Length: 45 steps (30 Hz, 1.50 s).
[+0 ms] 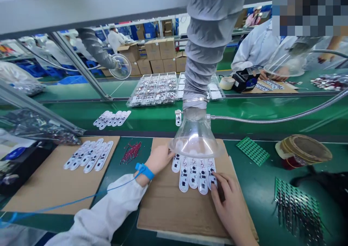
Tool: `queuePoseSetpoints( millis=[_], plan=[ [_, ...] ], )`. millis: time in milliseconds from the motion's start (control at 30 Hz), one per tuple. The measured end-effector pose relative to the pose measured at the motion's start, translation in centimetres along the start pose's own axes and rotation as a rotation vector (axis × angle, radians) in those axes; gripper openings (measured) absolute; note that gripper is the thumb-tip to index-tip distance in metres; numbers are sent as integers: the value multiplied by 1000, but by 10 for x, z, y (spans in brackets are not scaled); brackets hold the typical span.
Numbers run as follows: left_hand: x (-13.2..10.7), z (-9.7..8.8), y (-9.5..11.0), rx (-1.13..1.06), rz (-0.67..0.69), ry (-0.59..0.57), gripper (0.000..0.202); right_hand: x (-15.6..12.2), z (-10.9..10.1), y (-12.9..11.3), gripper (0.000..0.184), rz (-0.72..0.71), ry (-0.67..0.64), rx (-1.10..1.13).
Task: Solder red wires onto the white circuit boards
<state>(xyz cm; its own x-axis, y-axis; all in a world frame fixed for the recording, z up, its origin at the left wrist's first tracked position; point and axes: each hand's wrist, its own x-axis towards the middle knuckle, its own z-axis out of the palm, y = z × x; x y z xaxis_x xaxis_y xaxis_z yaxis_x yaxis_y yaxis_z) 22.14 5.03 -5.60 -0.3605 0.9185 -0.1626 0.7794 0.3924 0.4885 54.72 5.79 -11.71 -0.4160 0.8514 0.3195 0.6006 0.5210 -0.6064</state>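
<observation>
Several white, rounded-end circuit boards (pixel 193 173) with black chips and thin red wires lie in a row on a brown cardboard sheet (pixel 174 213). My left hand (pixel 160 158), wearing a blue wrist strap (pixel 145 171), has its fingers together at the upper end of the leftmost board (pixel 176 163); its fingertips are partly hidden by the clear hood's rim. My right hand (pixel 230 202) grips the lower part of the rightmost board (pixel 212 179) between thumb and forefinger. The clear extraction hood (pixel 195 137) hangs over the boards' upper ends.
Left are red wires (pixel 132 152) and more white boards (pixel 89 154) on cardboard. Right are green panels (pixel 252 151), one with dark wires (pixel 299 209), and a tape-wrapped round container (pixel 303 151). Filled trays (pixel 154 88) stand behind. A co-worker (pixel 252 53) sits opposite.
</observation>
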Motion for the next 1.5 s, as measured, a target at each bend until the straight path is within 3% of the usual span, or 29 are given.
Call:
queuePoseSetpoints(
  millis=[133, 267, 333, 400, 500, 600, 733, 833, 933, 1067, 1233, 1367, 1500],
  plan=[
    [70, -15, 23, 101, -93, 59, 52, 2, 0, 2, 32, -76, -2, -39],
    [143, -32, 46, 148, -182, 89, 51, 1, 1, 8, 31, -117, 5, -56],
    [162, -37, 52, 165, -205, 59, 48, 1, 1, 7, 32, -149, 10, -63],
    [165, -42, 50, 181, -201, 24, 43, 0, -1, 5, 34, -189, 9, -82],
    [139, -50, 31, 202, -163, -8, 39, -1, -4, -1, 38, -249, -19, -143],
    [78, -47, 1, 216, -120, -3, 39, 5, -4, -8, 46, -311, -69, -181],
    [-15, -17, -23, 214, -85, -26, 38, 23, 11, -26, 64, -446, -173, -191],
    [-53, 7, -17, 184, -79, -13, 38, 37, 30, -43, 87, -477, -216, -252],
    [-60, 16, 1, 161, -103, -11, 39, 43, 42, -54, 86, -473, -241, -295],
    [-58, 8, 15, 232, -162, -69, 44, 39, 40, -55, 72, -506, -266, -278],
    [-88, 1, -1, 277, -133, -174, 41, 20, 29, -48, 70, -537, -295, -243],
    [-117, 5, -18, 273, -133, -174, 37, 14, 31, -50, 67, -514, -292, -227],
    [-113, 8, -23, 216, -180, -117, 35, 24, 38, -61, 68, -498, -291, -228]
  ],
)
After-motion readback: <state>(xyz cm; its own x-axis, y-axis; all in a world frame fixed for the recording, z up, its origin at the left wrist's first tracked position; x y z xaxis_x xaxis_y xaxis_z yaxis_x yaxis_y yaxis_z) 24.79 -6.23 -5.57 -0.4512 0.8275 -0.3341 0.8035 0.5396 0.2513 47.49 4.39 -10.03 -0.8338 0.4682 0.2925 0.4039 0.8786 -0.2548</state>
